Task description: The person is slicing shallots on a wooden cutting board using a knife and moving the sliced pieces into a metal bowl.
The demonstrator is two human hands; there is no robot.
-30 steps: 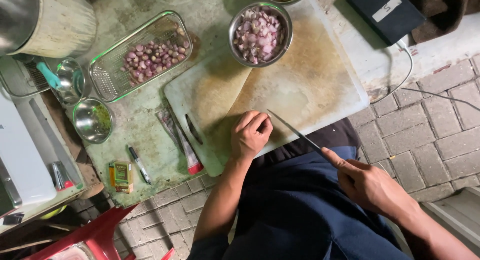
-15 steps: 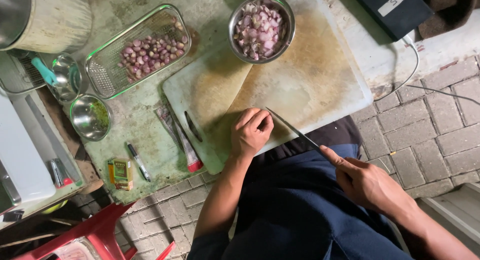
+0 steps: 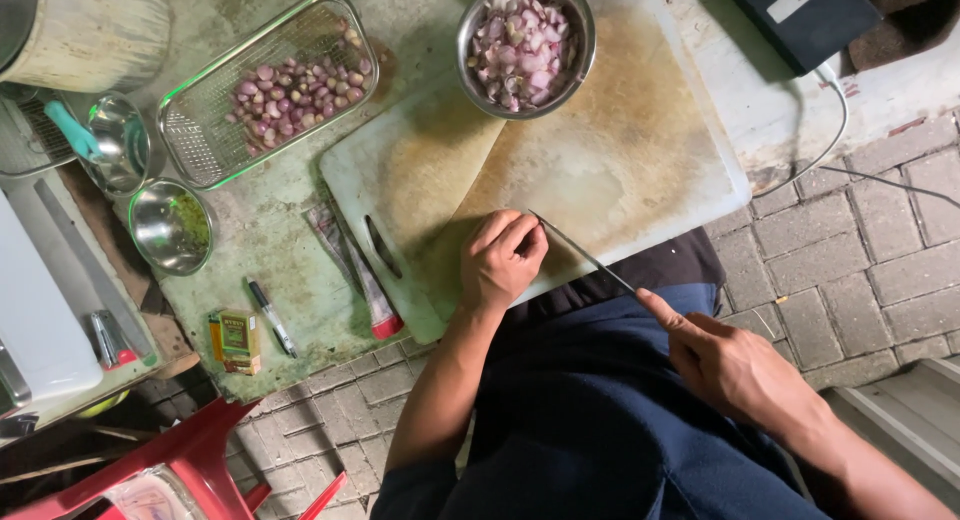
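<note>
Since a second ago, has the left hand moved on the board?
No. The left hand stays curled at the near edge of the cutting board, just right of its handle slot, with the knife tip beside the fingers.

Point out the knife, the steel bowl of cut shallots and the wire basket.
knife (image 3: 580,250), head view, middle of the blade.
steel bowl (image 3: 470,75), head view, left rim.
wire basket (image 3: 195,145), head view, bare mesh floor.

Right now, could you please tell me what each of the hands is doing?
Left hand: curled shut on the cutting board; anything under it is hidden.
Right hand: closed on the knife, forefinger along it.
</note>
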